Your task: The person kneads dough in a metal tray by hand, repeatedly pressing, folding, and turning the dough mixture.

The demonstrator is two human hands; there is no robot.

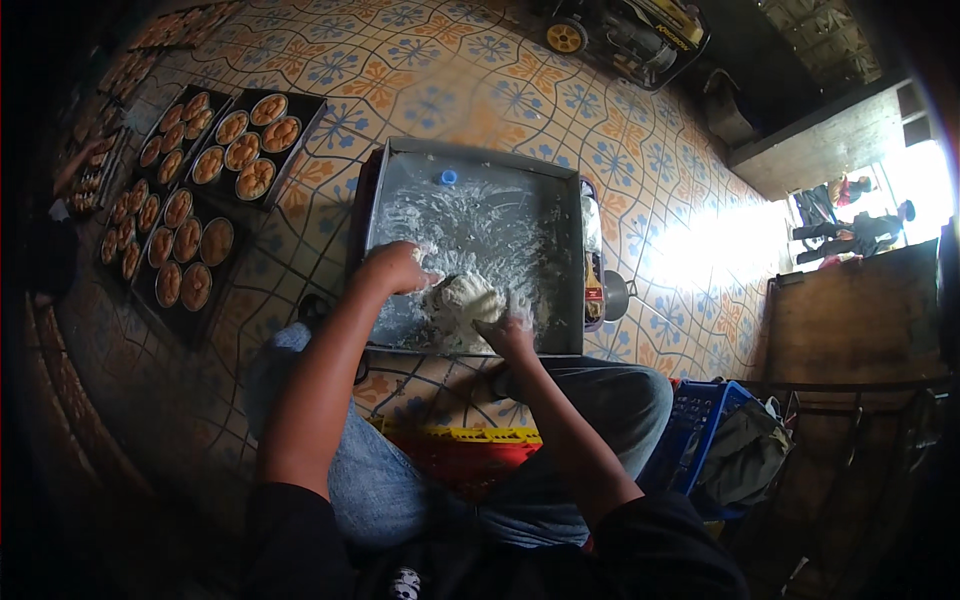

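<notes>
A pale, floury lump of dough (468, 296) lies in the near half of a square grey metal tray (500, 180). Just left of the dough is my left hand (398, 268), its fingers bent but apart, with flour on the tips. I make out nothing in that hand. My right hand (509, 330) grips the dough's right side, thumb against its near edge and floured fingers beyond. White flour is smeared over the tray floor. Toward the tray's far side stands a small blue cap-like piece (447, 177).
Dark trays (285, 150) of round filled tins stand on the patterned tile floor at left. Beside the work tray's right wall are a brush (594, 290) and a grey pan (617, 295). A blue crate (690, 435) is at right, a red crate (460, 460) between my legs, a wheeled machine (640, 35) far off.
</notes>
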